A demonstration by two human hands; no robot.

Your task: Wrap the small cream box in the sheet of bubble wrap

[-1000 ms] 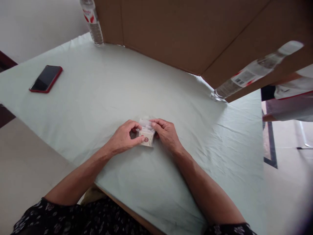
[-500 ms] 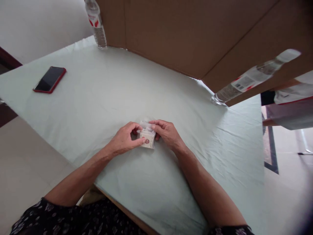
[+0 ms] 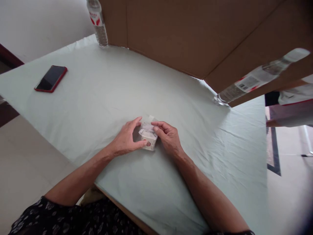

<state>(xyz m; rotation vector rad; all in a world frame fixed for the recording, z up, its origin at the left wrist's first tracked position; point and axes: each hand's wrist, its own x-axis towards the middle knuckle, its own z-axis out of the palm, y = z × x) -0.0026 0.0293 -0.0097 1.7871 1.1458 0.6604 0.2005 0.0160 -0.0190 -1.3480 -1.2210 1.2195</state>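
Note:
A small pale box (image 3: pixel 149 136) with a dark round mark on its front lies on the cloth, inside a clear plastic bag (image 3: pixel 147 126) whose loose end reaches past the box's far side. My left hand (image 3: pixel 126 137) is on the box's left, thumb resting against the front face and fingers spread off the far left corner. On the right, my right hand (image 3: pixel 170 136) pinches the bag's plastic between thumb and forefinger; its other fingers are curled and partly hidden.
A pale green cloth (image 3: pixel 93 107) covers the table. A phone with a red case (image 3: pixel 51 79) lies at the left. Tall cardboard (image 3: pixel 166 36) stands along the back, with water bottles near its left (image 3: pixel 99 27) and right (image 3: pixel 254 78) ends. Another person's arm and clothing (image 3: pixel 293 98) show at far right.
The fingers of my left hand have opened away from the bag, its thumb still at the box. My right hand keeps its pinch, and more of the bag's loose end shows. The view has shifted slightly.

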